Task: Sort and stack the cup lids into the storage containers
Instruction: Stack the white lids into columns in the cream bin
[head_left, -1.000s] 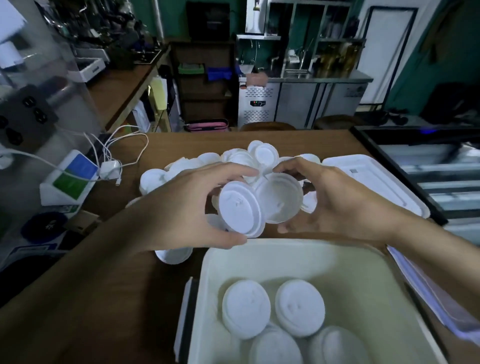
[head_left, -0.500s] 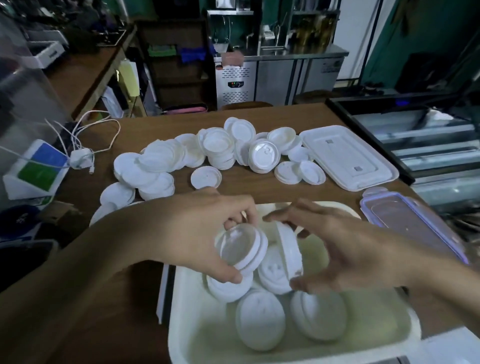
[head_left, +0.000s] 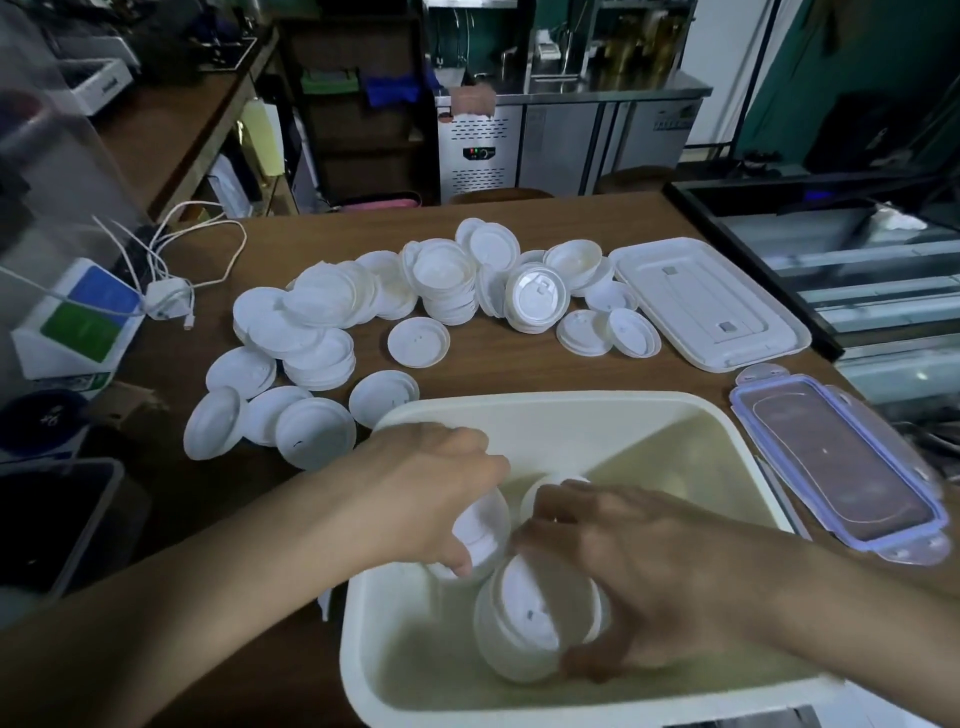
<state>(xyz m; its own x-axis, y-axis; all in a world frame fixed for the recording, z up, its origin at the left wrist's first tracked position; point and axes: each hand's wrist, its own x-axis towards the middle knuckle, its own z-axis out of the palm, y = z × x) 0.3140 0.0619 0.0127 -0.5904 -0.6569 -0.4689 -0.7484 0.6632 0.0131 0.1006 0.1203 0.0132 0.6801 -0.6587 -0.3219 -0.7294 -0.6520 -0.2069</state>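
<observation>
A cream storage container (head_left: 545, 410) stands at the near edge of the brown table. Both my hands are down inside it. My left hand (head_left: 431, 493) grips a small stack of white cup lids (head_left: 480, 530) on the container's left side. My right hand (head_left: 639, 582) holds another stack of white lids (head_left: 524, 623), tilted on its edge, with the thumb below it. More lids under my hands are hidden. A big pile of loose white cup lids (head_left: 415, 301) lies across the table behind the container.
A white container cover (head_left: 711, 306) lies at the back right, and a clear cover with purple clips (head_left: 841, 467) lies to the right of the container. A charger with white cables (head_left: 166, 301) and a blue-green box (head_left: 78, 322) sit at the left. A glass case (head_left: 831, 234) borders the right.
Both hands have carried their lid stacks from above the table pile down into the container, and now hold them low against the lids inside.
</observation>
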